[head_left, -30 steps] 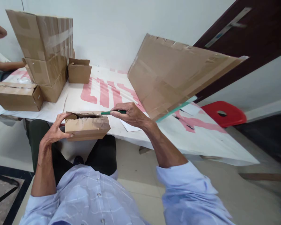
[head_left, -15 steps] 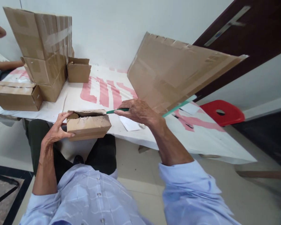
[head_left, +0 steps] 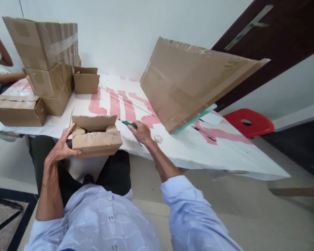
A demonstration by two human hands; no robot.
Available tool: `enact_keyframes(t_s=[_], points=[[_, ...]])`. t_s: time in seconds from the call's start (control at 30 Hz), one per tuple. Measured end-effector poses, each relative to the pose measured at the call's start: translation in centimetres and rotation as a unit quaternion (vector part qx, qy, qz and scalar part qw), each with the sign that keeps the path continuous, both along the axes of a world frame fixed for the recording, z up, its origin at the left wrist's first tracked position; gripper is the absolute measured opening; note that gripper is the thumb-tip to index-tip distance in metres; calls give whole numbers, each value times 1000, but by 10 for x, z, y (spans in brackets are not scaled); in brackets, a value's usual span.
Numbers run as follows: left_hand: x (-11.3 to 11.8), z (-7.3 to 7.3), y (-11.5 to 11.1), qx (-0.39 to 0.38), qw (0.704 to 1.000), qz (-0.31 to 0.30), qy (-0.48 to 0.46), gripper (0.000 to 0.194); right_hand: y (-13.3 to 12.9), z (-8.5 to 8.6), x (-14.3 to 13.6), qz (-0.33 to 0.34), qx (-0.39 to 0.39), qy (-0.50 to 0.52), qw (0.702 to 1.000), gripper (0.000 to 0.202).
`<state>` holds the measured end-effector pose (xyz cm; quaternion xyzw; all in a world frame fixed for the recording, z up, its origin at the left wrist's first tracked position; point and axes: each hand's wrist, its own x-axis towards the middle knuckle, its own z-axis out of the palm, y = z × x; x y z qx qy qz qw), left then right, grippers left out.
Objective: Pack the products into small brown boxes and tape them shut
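Observation:
A small cardboard box [head_left: 98, 143] rests at the near table edge above my lap, its top partly open and its back flap standing up. My left hand [head_left: 61, 144] grips the box's left end, with the thumb on the front side and fingers behind. To the right of the box, my right hand [head_left: 141, 131] is closed round a green cutter [head_left: 129, 124], whose tip points left toward the box without touching it. What lies inside the box is too dark to make out.
Stacked cartons [head_left: 51, 59], a small open box [head_left: 86, 82] and a long box [head_left: 18, 109] stand left on the cloth-covered table [head_left: 238, 153]. A large cardboard sheet [head_left: 193, 80] leans at the back. A red stool [head_left: 259, 123] is right; another person's arm [head_left: 2, 48] shows far left.
My right hand has drawn back from the box and lowered toward the table with the cutter. The box's back flap now stands raised and the opening is wider.

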<state>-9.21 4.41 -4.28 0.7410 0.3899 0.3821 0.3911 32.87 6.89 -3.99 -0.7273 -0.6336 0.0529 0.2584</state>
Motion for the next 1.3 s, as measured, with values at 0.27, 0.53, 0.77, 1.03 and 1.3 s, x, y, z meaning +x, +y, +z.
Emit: enact_keyframes(t_s=[0.27, 0.53, 0.77, 1.03, 1.3], points=[[3, -1, 1, -15, 1000, 0, -17, 129, 1, -12, -28, 31, 92, 84, 992, 39], [6, -9, 5, -17, 999, -1, -38, 132, -50, 50, -82, 356, 170, -13, 919, 19], [6, -12, 6, -6, 999, 6, -52, 131, -100, 35, -90, 420, 209, 32, 883, 22], [10, -9, 6, -3, 999, 5, -51, 127, -87, 42, -91, 309, 103, 29, 945, 12], [15, -7, 4, 19, 999, 8, -38, 126, -47, 44, -103, 101, -21, -181, 978, 53]])
